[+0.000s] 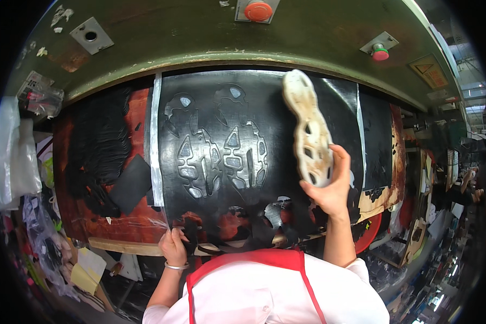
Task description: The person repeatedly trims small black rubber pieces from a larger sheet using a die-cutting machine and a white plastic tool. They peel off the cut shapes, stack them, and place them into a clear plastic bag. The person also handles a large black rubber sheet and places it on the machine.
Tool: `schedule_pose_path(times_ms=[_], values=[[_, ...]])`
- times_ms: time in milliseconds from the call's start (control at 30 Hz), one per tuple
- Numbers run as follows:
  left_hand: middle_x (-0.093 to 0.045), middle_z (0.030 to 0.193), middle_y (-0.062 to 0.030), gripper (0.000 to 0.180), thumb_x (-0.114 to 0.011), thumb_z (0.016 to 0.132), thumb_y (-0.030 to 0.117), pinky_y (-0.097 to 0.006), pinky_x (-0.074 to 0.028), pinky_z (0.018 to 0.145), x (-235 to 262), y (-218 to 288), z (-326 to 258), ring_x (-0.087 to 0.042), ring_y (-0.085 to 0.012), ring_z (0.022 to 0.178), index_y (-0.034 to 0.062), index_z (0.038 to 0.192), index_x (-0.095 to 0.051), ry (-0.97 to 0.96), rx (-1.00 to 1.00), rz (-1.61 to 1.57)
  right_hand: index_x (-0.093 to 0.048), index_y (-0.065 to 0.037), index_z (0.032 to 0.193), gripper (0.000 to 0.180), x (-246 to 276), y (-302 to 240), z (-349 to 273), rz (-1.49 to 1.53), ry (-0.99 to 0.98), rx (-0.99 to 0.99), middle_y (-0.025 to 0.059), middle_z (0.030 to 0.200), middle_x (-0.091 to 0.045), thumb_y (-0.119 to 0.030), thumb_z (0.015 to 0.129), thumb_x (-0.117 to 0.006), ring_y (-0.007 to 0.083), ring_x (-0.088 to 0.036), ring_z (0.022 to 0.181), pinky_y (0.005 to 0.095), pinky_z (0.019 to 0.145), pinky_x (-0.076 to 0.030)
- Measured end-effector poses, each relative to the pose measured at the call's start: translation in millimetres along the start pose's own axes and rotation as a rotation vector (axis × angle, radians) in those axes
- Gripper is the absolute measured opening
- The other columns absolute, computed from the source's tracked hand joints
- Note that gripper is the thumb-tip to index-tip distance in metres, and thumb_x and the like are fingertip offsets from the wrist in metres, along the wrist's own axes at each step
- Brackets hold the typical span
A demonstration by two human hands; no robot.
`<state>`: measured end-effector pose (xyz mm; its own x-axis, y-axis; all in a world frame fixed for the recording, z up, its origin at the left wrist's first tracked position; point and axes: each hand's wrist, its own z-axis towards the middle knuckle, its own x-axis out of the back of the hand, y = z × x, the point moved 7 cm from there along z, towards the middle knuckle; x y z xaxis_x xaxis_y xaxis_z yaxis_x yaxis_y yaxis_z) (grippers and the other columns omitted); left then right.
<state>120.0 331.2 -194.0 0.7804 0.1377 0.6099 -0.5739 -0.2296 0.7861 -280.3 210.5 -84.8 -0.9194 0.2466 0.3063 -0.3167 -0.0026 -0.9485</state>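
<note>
My right hand (pixel 336 189) grips the near end of a pale, brown-stained, sole-shaped cutting die (pixel 309 127) with several openings through it. The die is held over the right part of a black sheet (pixel 278 146), long end pointing away. Two shoe-sole shapes with shiny raised outlines show side by side on the sheet; one is the left sole shape (pixel 200 162), the other the right sole shape (pixel 245 159). At the sheet's near left corner, my left hand (pixel 173 247) is closed, fingers pinched on the edge of thin clear film (pixel 159 218).
Stacked black pieces (pixel 100 143) lie on the reddish board (pixel 140 229) to the left. Black offcuts (pixel 259 229) hang along the near edge. A green machine beam (pixel 200 38) with a red push button (pixel 258 11) spans the far side. Clear plastic bags (pixel 21 162) hang at left.
</note>
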Motion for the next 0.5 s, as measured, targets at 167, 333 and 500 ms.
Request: schedule_pose_path(times_ms=[167, 333, 500], values=[[-0.058, 0.054, -0.006, 0.03, -0.046, 0.098, 0.016, -0.034, -0.044, 0.052, -3.5, 3.5, 18.9, -0.06, -0.0212, 0.051, 0.0026, 0.074, -0.058, 0.029, 0.011, -0.019, -0.039, -0.008, 0.131, 0.088, -45.8, 16.0, 23.2, -0.513, 0.047, 0.232, 0.0273, 0.135, -0.035, -0.01, 0.054, -0.081, 0.0439, -0.036, 0.123, 0.0489, 0.105, -0.033], [-0.058, 0.054, -0.006, 0.03, -0.048, 0.098, 0.018, -0.033, -0.044, 0.053, -9.4, 18.3, 62.9, -0.06, -0.0198, 0.051, 0.0025, 0.075, -0.059, 0.083, -0.008, 0.036, -0.028, -0.004, 0.142, 0.105, -60.7, 30.8, 67.6, -0.592, 0.068, 0.254, 0.0311, 0.137, -0.032, -0.015, 0.055, -0.084, 0.0453, -0.034, 0.127, 0.0475, 0.107, -0.032], [-0.058, 0.055, -0.0068, 0.032, -0.049, 0.099, 0.021, -0.033, -0.044, 0.053, -18.7, 38.5, 126.6, -0.059, -0.0199, 0.051, 0.0023, 0.075, -0.059, 0.134, -0.042, 0.013, -0.012, 0.003, 0.149, 0.115, -21.6, 13.0, 151.1, -0.355, 0.197, 0.236, 0.0278, 0.15, -0.02, -0.033, 0.067, -0.084, 0.0396, -0.02, 0.141, 0.0474, 0.113, -0.024]])
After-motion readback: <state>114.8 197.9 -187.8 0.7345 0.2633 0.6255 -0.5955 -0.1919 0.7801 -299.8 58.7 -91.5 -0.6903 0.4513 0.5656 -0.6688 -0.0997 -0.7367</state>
